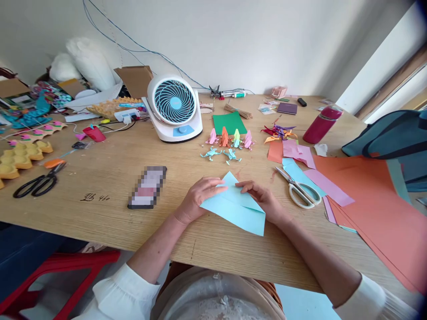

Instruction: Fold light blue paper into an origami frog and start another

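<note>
Between my two hands lies a light blue sheet of paper (235,206), folded to a point at its far end, with a loose flap toward me. My left hand (202,195) grips its left side, fingers laid over the top near the point. On the other side, my right hand (262,198) holds the right edge with bent fingers. Just beyond the point stand small folded paper figures: two light blue ones (211,154) in front, and several in pink, orange and green (224,138) behind, by a green paper square (230,121).
White-handled scissors (300,191) lie right, beside coloured paper strips and large orange sheets (376,213). A phone (147,186) and black-handled scissors (42,180) lie left. A white fan (175,109) stands behind. A red bottle (323,124) and a teal bag (390,142) are far right.
</note>
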Action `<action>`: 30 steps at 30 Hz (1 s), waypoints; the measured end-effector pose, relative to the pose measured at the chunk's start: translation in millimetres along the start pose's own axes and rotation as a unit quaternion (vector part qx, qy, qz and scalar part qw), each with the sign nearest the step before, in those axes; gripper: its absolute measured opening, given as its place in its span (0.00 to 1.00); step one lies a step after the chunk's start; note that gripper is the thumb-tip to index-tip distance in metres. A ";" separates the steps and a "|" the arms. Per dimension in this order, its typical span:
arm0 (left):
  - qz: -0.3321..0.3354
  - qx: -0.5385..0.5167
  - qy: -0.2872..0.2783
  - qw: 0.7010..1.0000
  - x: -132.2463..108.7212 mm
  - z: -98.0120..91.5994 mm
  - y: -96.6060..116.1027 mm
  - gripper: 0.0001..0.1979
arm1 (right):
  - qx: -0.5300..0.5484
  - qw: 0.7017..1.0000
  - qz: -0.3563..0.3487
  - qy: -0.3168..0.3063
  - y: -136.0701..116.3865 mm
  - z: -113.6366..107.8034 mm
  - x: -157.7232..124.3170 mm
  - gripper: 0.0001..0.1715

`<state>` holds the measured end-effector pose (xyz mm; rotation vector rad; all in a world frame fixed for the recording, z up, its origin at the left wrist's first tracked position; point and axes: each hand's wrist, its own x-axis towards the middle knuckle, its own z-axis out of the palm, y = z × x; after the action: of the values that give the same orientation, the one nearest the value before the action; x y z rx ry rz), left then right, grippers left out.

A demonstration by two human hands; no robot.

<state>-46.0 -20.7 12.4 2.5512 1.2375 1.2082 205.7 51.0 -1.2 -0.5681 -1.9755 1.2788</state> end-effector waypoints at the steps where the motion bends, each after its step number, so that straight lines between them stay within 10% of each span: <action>1: 0.013 -0.010 -0.015 1.000 -1.3 0.5 -0.9 0.16 | -0.065 0.997 -0.017 -0.027 -1.5 -2.0 -1.1 0.09; 11: -0.011 -0.028 -0.105 0.994 -10.7 2.5 -1.3 0.13 | -0.415 0.888 -0.152 -0.125 -21.8 -23.6 -35.9 0.26; 30: -0.046 0.010 -0.124 0.991 -14.7 -1.0 5.2 0.08 | -0.415 0.883 -0.155 -0.155 -24.7 -18.4 -49.4 0.25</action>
<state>-48.8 -34.6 5.8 2.5304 1.2971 0.8348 252.3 17.9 10.2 -0.4114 -2.7389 0.2808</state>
